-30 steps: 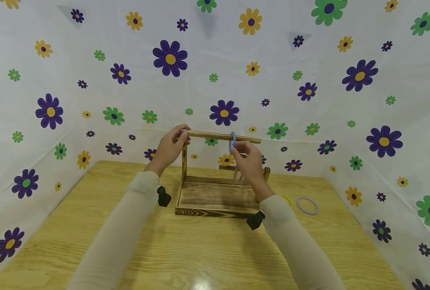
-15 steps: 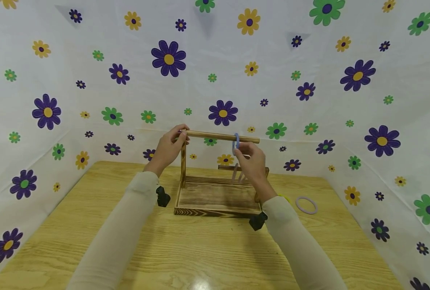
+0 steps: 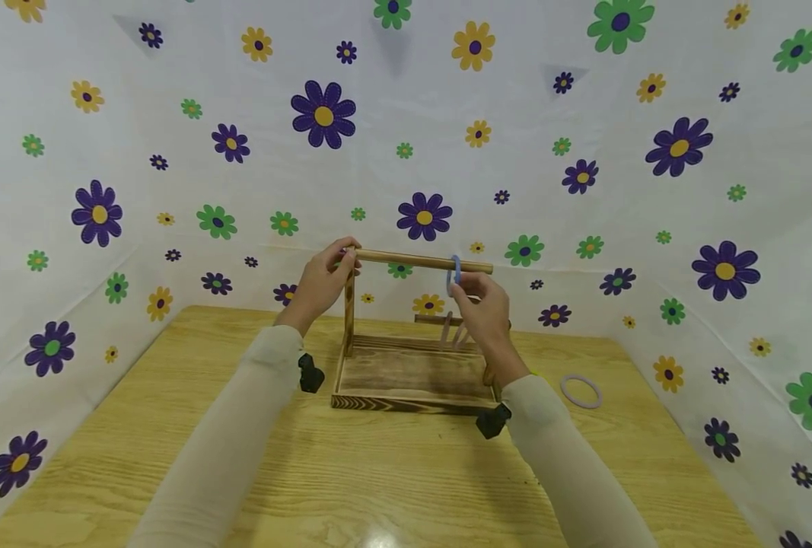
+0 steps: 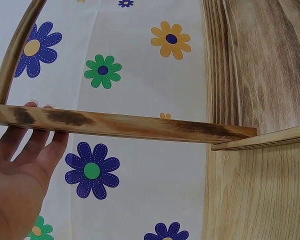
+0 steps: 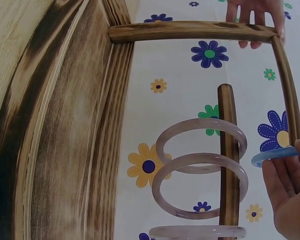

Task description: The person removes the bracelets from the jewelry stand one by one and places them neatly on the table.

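In the head view a wooden bangle stand has an upper rod (image 3: 402,259) running right from the top of its left post (image 3: 349,312). My left hand (image 3: 323,281) holds the post's top corner, and the left wrist view shows its fingers (image 4: 52,152) behind the wood. A blue bangle (image 3: 456,268) encircles the upper rod near its free right end. My right hand (image 3: 485,308) pinches that bangle's near side between thumb and fingers. On the lower rod (image 5: 229,195) hang several translucent pale-mauve bangles (image 5: 202,123), partly behind the right hand in the head view.
A lilac bangle (image 3: 581,391) lies on the wooden table (image 3: 378,464) right of the stand. A yellow ring (image 3: 538,377) shows just past the right sleeve, mostly hidden. The stand's tray base (image 3: 412,373) sits below the rods, with a flowered cloth (image 3: 241,175) behind.
My right hand and the blue bangle have shifted a little to the right along the upper rod, toward its free end. The left hand keeps its hold on the post.
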Available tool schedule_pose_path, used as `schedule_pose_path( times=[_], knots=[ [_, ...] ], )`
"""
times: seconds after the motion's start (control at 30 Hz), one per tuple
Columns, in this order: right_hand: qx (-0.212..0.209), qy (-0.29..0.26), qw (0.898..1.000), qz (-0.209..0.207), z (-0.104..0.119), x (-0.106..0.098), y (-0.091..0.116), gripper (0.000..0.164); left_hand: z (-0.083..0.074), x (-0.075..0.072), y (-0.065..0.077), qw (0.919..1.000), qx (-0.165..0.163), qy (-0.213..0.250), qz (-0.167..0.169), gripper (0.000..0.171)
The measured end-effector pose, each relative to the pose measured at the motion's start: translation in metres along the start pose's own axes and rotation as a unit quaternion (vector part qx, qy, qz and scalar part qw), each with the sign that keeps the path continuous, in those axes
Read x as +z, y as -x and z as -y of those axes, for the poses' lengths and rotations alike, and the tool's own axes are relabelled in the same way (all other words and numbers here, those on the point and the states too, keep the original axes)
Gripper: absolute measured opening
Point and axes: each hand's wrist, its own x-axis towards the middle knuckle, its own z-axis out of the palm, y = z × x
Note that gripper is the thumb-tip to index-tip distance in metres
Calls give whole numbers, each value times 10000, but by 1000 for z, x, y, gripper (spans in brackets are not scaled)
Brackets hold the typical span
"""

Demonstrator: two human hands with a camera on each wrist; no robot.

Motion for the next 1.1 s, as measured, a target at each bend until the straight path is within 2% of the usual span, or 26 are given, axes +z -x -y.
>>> schedule_pose_path(
  times=[0.3,0.63,1.1],
  knots=[
    [47,156,9998,-78,-1,-3,1,24,0,2,0,10000,20,-18,0,37],
    [-84,211,9997,-111,-6,-9,-1,24,0,0,0,10000,22,-19,-3,39],
    [137,259,9993,-247,-8,-16,-2,25,0,0,-1,10000,19,-50,-21,40]
  ],
)
